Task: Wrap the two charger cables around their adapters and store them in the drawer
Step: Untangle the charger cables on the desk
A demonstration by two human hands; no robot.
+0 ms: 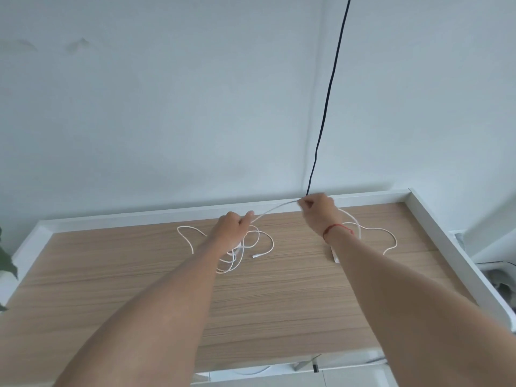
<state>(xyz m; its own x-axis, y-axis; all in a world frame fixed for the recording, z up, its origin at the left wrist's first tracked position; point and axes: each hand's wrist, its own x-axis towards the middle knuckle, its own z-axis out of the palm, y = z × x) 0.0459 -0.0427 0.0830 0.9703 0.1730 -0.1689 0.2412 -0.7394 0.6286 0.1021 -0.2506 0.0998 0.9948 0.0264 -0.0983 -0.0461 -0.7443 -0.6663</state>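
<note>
Head view — forward, down, over table

You are finding nothing readable here, no lettering, brand, number or sign showing on the white cables, the wooden desk, or the wall.

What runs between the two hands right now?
A stretch of white cable, pinched by the left hand and the right hand, spans the gap above the table, in the head view.

Soft, even daylight, bright without glare; faint shadows on the wood-grain tabletop. Wide-angle bending bows its white rim toward 3 o'clock. Slight overall softness.
</note>
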